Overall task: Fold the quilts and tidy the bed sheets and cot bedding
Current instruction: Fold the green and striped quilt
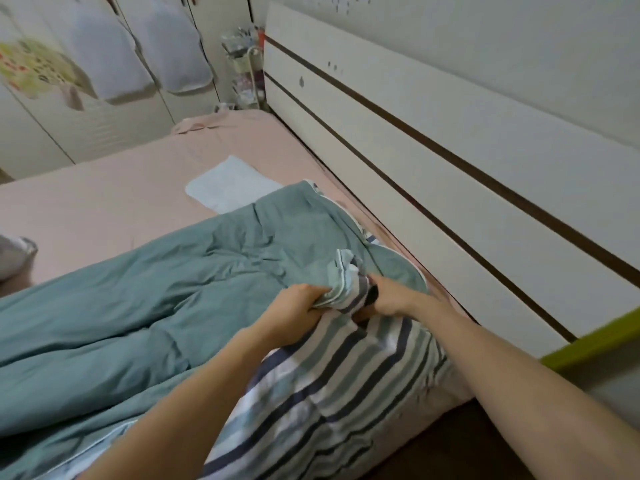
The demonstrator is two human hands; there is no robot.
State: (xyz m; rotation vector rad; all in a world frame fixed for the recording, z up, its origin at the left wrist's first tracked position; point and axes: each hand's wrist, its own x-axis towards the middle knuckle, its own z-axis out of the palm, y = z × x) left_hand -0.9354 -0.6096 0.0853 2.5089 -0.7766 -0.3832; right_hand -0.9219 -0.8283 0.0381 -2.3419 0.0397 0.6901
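Near the bed's headboard edge, left hand [294,308] and right hand [388,299] both grip a bunched corner of the teal, stripe-backed quilt [166,299] lying across the pink bed sheet [104,199].

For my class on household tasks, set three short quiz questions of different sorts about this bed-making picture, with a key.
1. True or false: the left hand and right hand both grip the quilt.
2. Multiple choice: the quilt's striped side shows (A) near the wardrobe, (B) below the hands, nearest the camera, (C) nowhere.
3. Short answer: what colour is the bed sheet under the folded white cloth?

Key: 1 true; both hold a bunched corner. 2 B. 3 pink.
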